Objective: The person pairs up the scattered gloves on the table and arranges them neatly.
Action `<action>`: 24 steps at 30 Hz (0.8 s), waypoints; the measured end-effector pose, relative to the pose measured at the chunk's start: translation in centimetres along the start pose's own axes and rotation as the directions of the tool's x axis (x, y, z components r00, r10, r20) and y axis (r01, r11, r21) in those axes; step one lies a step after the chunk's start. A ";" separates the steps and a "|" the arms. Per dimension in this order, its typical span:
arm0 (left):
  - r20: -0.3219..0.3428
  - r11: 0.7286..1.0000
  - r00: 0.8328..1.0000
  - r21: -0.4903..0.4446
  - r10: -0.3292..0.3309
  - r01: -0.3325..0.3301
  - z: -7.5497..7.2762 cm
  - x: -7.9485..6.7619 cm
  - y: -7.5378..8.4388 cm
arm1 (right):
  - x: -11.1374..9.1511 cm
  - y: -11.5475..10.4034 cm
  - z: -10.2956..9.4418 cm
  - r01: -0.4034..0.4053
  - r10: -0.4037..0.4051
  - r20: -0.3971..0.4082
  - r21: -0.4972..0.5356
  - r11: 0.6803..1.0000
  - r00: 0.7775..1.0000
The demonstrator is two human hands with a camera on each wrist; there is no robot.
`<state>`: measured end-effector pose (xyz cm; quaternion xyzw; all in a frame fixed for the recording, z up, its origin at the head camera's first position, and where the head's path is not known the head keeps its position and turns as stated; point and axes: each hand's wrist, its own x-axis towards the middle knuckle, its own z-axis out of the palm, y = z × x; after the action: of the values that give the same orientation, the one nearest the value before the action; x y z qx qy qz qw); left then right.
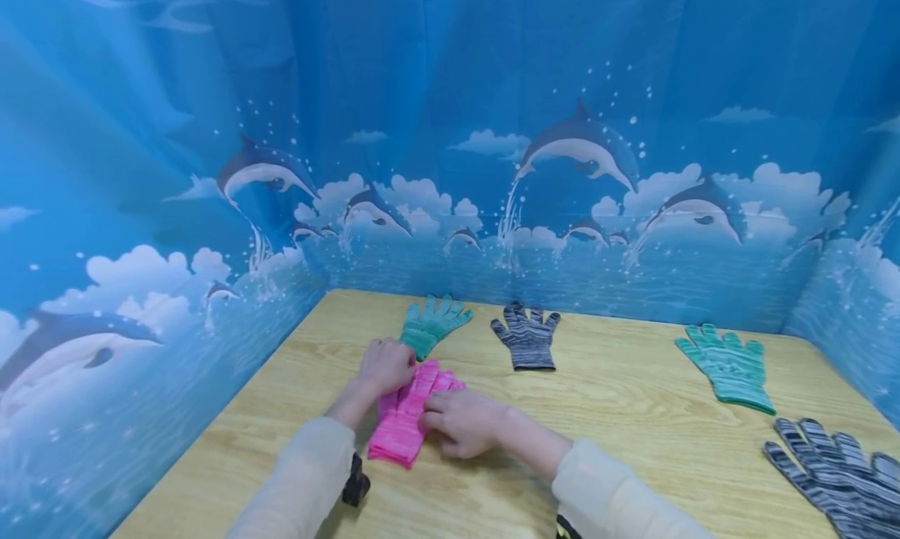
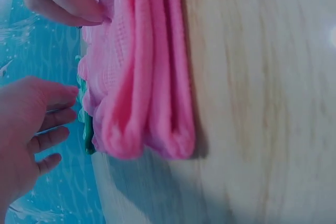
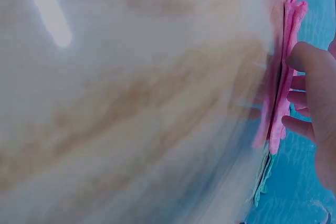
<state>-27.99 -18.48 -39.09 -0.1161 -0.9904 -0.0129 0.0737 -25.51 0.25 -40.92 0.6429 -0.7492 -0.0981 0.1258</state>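
A stacked pair of pink knit gloves point(image 1: 401, 437) lies on the table, cuffs toward me. The left wrist view shows two cuff folds point(image 2: 123, 140) one over the other. My left hand point(image 1: 388, 365) is at the far left of the stack by the glove fingers; its own fingers hang loosely extended in the left wrist view point(image 2: 31, 129). My right hand point(image 1: 467, 423) is along the right edge, thumb and fingertips point(image 3: 296, 59) against the pink fabric. A green striped glove point(image 1: 427, 332) lies just beyond the left hand.
A black-and-white striped glove point(image 1: 529, 342) lies flat at the back middle. Another green glove point(image 1: 731, 367) and another black-and-white glove point(image 1: 837, 476) lie to the right. A blue dolphin-print curtain point(image 1: 450, 133) hangs behind and beside the wooden table point(image 1: 626, 437).
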 end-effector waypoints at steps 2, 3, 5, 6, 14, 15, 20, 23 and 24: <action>-0.008 0.999 0.999 -0.017 0.032 -0.032 0.0 0.3 0.1 | -0.3 0.2 -0.1 -0.021 0.021 -0.008 -0.010 1.000 1.000; -0.005 0.999 0.999 -0.023 0.047 -0.047 0.1 0.5 0.2 | -0.4 0.3 -0.1 -0.032 0.032 -0.010 -0.018 0.999 0.999; -0.012 0.996 0.996 -0.026 0.083 -0.083 0.2 0.8 0.3 | -0.6 0.5 -0.2 -0.049 0.049 -0.011 -0.035 0.998 0.999; -0.018 0.994 0.995 -0.022 0.103 -0.103 0.3 0.9 0.4 | -0.7 0.6 -0.2 -0.055 0.055 -0.012 -0.042 0.998 0.998; -0.041 0.978 0.977 0.028 0.207 -0.206 1.6 1.7 0.8 | -1.2 0.8 0.0 -0.115 0.115 0.040 -0.001 0.993 0.993; -0.028 0.977 0.977 0.022 0.212 -0.211 1.7 1.7 0.9 | -1.2 0.8 0.0 -0.115 0.115 0.046 0.000 0.993 0.992; 0.022 0.976 0.976 -0.002 0.218 -0.218 1.9 1.8 1.0 | -1.3 0.8 0.1 -0.109 0.108 0.059 0.008 0.994 0.992; -0.010 0.973 0.974 0.016 0.228 -0.228 1.8 1.9 1.0 | -1.2 0.8 0.1 -0.108 0.107 0.065 0.010 0.994 0.992; -0.025 0.972 0.971 0.024 0.236 -0.235 1.7 2.0 0.9 | -1.2 0.9 0.1 -0.107 0.106 0.067 0.008 0.994 0.992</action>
<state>-29.97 -17.05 -40.47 -0.2317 -0.9686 0.0048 0.0899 -26.17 1.54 -40.79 0.5991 -0.7867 -0.1085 0.1022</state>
